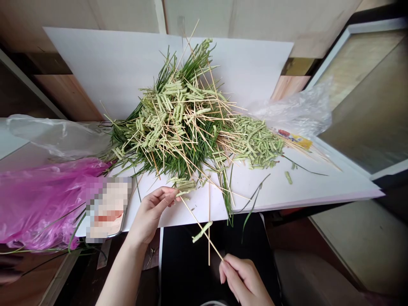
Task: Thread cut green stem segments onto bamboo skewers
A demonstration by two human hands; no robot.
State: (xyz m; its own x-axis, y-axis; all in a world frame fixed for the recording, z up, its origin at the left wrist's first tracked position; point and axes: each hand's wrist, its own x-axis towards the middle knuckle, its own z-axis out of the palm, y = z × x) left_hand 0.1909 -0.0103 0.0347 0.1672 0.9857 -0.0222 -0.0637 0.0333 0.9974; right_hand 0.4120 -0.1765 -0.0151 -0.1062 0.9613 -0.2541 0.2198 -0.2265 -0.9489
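In my right hand (pixel 242 278) is the lower end of a thin wooden skewer (pixel 191 211), pinched between thumb and fingers. A cut green bean piece (pixel 202 232) sits across the skewer, partway along it. My left hand (pixel 154 208) pinches another green bean piece (pixel 182 193) at the skewer's upper tip. Just beyond those fingers a few bean pieces (pixel 185 183) lie together on the white table. A second skewer (pixel 209 246) sticks out over the table's front edge, not held by either hand.
A big heap of dark green chive-like stalks (pixel 200 151) carries skewers and bean pieces. Loose bean pieces (pixel 263 142) are piled to its right. A purple plastic bag (pixel 41 191) and a phone (pixel 126 199) lie left; clear plastic (pixel 299 110) lies right. The table edge (pixel 306 202) is close.
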